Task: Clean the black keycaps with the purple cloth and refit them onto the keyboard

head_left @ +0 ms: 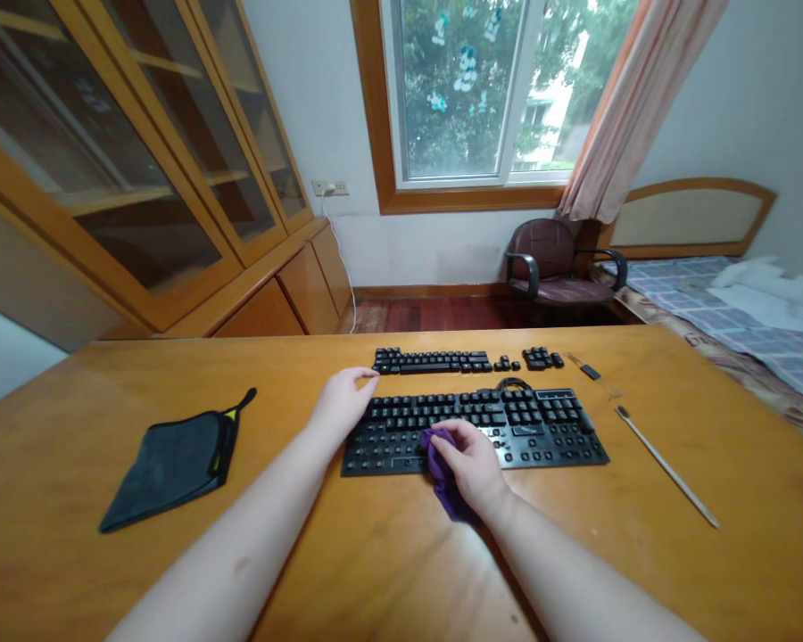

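Probably cloth (443, 481) in right hand (474, 465)

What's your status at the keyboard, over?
Right hand gripping purple cloth on keyboard; left hand by its far-left corner, contact unclear. Keyboard flat, nearer rows largely uncapped. Loose keycaps beyond it, apart from the cloth.

We see a wooden desk (348, 580), smooth and glossy where light reflects. On it, the keyboard (535, 453) and loose keycaps (434, 364) look like black plastic with a slight sheen. The purple cloth (444, 481) looks soft and matt. Behind, we find shiny glass panes (194, 116) framed in smooth wood.
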`<control>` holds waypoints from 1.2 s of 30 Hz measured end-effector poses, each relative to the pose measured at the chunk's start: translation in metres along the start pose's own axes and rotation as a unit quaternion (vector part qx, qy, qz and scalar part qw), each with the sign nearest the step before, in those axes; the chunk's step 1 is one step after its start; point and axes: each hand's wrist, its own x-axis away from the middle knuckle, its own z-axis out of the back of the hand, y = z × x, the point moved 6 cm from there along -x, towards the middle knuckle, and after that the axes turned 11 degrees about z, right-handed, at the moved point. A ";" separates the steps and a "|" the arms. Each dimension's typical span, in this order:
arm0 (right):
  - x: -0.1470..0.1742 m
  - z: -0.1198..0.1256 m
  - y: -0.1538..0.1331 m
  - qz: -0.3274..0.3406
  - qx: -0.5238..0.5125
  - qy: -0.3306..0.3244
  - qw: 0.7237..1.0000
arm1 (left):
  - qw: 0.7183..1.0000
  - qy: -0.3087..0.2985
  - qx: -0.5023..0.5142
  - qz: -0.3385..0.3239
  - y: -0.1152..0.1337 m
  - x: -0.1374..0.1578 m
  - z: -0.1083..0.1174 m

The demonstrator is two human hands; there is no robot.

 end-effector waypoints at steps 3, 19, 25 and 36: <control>0.000 -0.001 0.000 -0.012 0.006 0.000 1.000 | 0.999 -0.035 -0.037 0.017 0.003 -0.055 -0.010; -0.002 0.000 -0.002 -0.029 -0.019 0.012 0.999 | 0.983 -0.131 -0.121 0.046 0.014 -0.147 -0.076; -0.002 0.000 -0.001 -0.020 -0.018 0.019 0.999 | 0.982 -0.146 -0.108 0.054 0.023 -0.147 -0.080; -0.003 -0.001 0.002 -0.013 -0.018 0.022 1.000 | 0.996 -0.090 0.018 0.018 0.079 -0.117 -0.052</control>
